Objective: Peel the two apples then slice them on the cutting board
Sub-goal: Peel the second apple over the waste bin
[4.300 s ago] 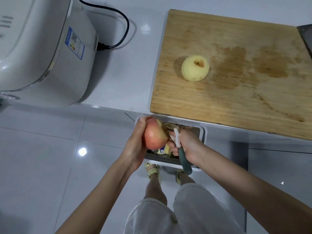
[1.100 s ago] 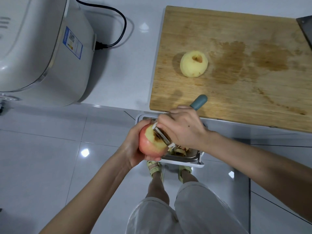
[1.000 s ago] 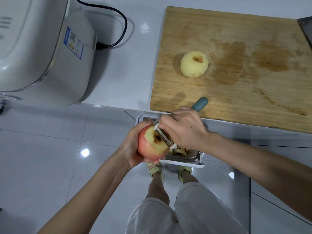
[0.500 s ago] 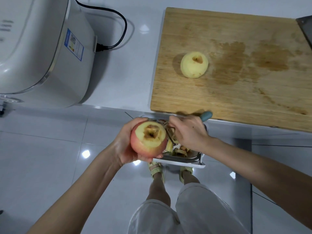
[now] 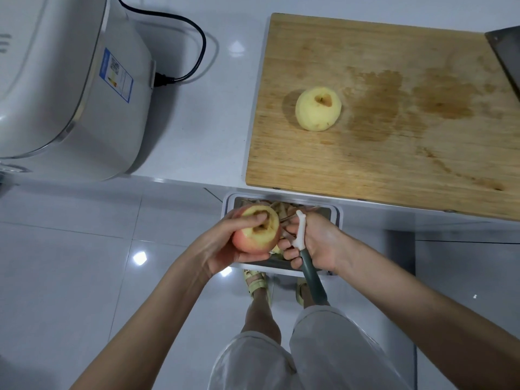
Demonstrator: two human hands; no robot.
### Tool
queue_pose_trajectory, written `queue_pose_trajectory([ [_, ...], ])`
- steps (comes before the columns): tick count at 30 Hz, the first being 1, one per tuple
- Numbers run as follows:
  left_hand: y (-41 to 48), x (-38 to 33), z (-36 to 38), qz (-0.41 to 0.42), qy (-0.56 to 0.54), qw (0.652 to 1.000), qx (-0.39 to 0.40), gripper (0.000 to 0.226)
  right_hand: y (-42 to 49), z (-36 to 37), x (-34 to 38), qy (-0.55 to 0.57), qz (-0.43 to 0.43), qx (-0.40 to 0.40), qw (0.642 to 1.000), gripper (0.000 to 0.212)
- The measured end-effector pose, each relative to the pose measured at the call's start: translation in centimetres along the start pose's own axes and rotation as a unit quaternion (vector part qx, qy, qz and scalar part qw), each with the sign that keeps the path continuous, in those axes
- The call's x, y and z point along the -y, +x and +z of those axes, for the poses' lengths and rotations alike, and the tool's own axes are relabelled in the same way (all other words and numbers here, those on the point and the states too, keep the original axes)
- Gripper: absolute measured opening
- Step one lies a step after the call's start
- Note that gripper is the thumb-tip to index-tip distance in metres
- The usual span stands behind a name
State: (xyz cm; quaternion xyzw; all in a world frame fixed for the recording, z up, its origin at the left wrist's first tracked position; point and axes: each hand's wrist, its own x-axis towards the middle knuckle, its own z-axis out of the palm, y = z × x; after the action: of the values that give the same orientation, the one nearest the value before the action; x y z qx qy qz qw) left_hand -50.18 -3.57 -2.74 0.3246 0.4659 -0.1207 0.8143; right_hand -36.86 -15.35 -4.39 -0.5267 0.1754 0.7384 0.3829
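step: second apple part-peeled | left hand [image 5: 222,249] cups red apple [image 5: 256,237] lower centre, pared end up; right hand [image 5: 318,243] grips peeler [image 5: 301,232] just right of it, handle pointing down-frame | peeled apple [image 5: 318,108] on cutting board [image 5: 394,164], upper right

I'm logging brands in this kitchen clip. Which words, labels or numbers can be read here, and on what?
Sticker on the white appliance's side: blue-edged, with a code square; its print is too small and blurred to read.
Nothing else in view bears readable text.
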Motion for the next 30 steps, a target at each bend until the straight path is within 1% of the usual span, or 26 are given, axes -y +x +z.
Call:
queue_pose_trajectory([
  [2, 0.2, 0.3, 0.2, 0.000, -0.020, 1.000, -0.018, 0.048, -0.3, 0.2, -0.3, 0.026, -0.024, -0.020, 0.999, 0.035],
  [3, 0.3, 0.5, 0.2, 0.000, -0.027, 0.999, -0.025, 0.048, -0.3, 0.4, -0.6, 0.023, -0.044, -0.042, 0.998, 0.033],
  [4, 0.4, 0.6, 0.2, 0.002, -0.033, 0.999, -0.027, 0.048, -0.3, 0.6, -0.9, -0.007, -0.077, -0.075, 0.994, 0.030],
  [5, 0.5, 0.7, 0.1, 0.002, -0.042, 0.999, -0.028, 0.046, -0.2, 0.8, -1.3, -0.080, -0.131, -0.123, 0.981, 0.026],
  [6, 0.6, 0.8, 0.2, 0.001, -0.053, 0.998, -0.030, 0.041, -0.2, 1.0, -1.8, -0.187, -0.202, -0.176, 0.945, 0.020],
  [7, 0.7, 0.8, 0.2, -0.001, -0.062, 0.998, -0.034, 0.034, -0.2, 1.2, -2.2, -0.312, -0.290, -0.232, 0.875, 0.016],
  [8, 0.7, 0.9, 0.4, -0.003, -0.065, 0.997, -0.038, 0.026, -0.2, 1.3, -2.6, -0.433, -0.379, -0.287, 0.766, 0.014],
  [9, 0.7, 1.1, 0.7, -0.005, -0.060, 0.997, -0.043, 0.019, -0.1, 1.3, -2.8, -0.514, -0.457, -0.329, 0.647, 0.014],
  [10, 0.7, 1.2, 1.0, -0.004, -0.051, 0.998, -0.048, 0.014, -0.1, 1.4, -2.8, -0.557, -0.515, -0.354, 0.547, 0.013],
  [11, 0.7, 1.4, 1.3, 0.002, -0.042, 0.998, -0.055, 0.011, -0.2, 1.5, -2.7, -0.580, -0.551, -0.365, 0.477, 0.010],
  [12, 0.8, 1.6, 1.5, 0.012, -0.033, 0.997, -0.065, 0.010, -0.3, 1.8, -2.5, -0.586, -0.574, -0.370, 0.436, 0.005],
  [13, 0.7, 1.7, 1.7, 0.025, -0.024, 0.997, -0.075, 0.010, -0.1, 1.8, -2.3, -0.584, -0.589, -0.371, 0.418, 0.006],
  [15, 0.5, 1.7, 1.7, 0.046, -0.004, 0.995, -0.088, 0.015, -0.2, 1.5, -1.8, -0.573, -0.610, -0.359, 0.413, 0.010],
  [18, 0.0, 1.7, 1.2, 0.043, 0.023, 0.995, -0.082, 0.023, -0.4, 0.5, -1.4, -0.558, -0.638, -0.331, 0.416, 0.011],
  [22, -0.5, 1.5, 0.9, 0.016, 0.034, 0.998, -0.045, 0.023, -0.3, 0.1, -1.3, -0.546, -0.649, -0.281, 0.449, 0.022],
  [24, -1.0, 1.3, 0.6, 0.004, 0.038, 0.999, -0.018, 0.027, -0.2, -0.6, -1.2, -0.555, -0.634, -0.273, 0.465, 0.022],
  [26, -1.7, 0.7, 0.6, -0.011, 0.013, 1.000, 0.025, 0.042, 0.0, -1.5, -1.1, -0.581, -0.603, -0.268, 0.475, 0.012],
  [27, -1.9, 0.3, 0.7, -0.016, 0.001, 0.999, 0.042, 0.048, 0.1, -1.7, -1.2, -0.593, -0.583, -0.269, 0.486, 0.014],
  [29, -1.9, -0.4, 1.1, -0.013, 0.005, 0.998, 0.059, 0.056, 0.5, -1.7, -1.4, -0.600, -0.549, -0.276, 0.513, 0.030],
  [30, -1.9, -0.6, 1.3, -0.009, 0.006, 0.998, 0.056, 0.061, 0.5, -1.5, -1.6, -0.588, -0.542, -0.284, 0.529, 0.030],
])
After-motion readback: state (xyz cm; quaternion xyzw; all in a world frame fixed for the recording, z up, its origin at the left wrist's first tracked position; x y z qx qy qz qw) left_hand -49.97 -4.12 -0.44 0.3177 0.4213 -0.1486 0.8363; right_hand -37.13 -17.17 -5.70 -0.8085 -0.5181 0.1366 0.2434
